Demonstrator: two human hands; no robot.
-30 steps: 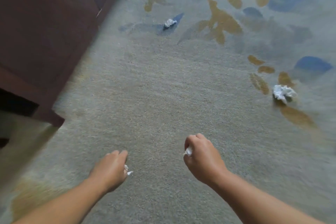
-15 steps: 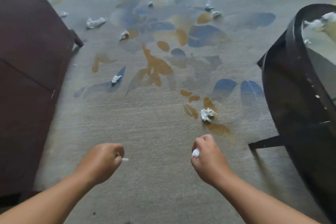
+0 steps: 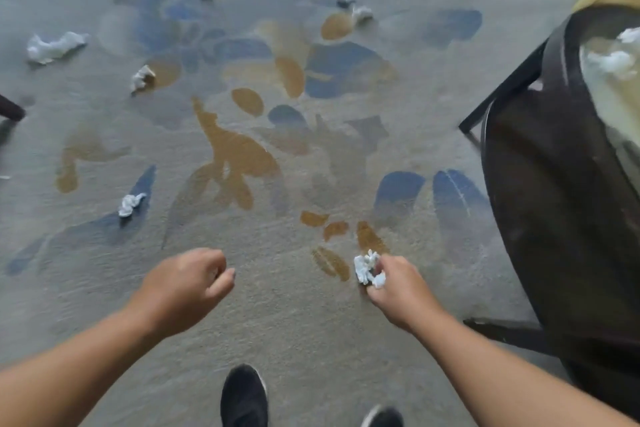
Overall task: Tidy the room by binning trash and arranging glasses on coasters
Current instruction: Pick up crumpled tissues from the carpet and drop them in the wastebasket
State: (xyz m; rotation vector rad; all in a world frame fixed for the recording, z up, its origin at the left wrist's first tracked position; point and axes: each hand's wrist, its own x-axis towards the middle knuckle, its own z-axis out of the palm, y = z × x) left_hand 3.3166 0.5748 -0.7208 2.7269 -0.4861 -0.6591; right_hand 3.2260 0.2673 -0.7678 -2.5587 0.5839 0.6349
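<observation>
The crumpled white paper wad [image 3: 365, 268] sits pinched at the fingertips of the right hand [image 3: 393, 284], toward its left side, while the left hand [image 3: 187, 282] (a curled fist showing nothing) is farther off.

Patterned carpet [image 3: 304, 333], 2 black shoes [image 3: 244, 395], dark glass-topped table [image 3: 559, 80] at right.

left hand [image 3: 187, 282]: curled fist, forearm extended | right hand [image 3: 394, 291]: pinching paper wad [image 3: 366, 269], forearm extended

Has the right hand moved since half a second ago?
Yes: the right hand reached forward to the paper wad by the orange carpet patches, fingers on it.
</observation>
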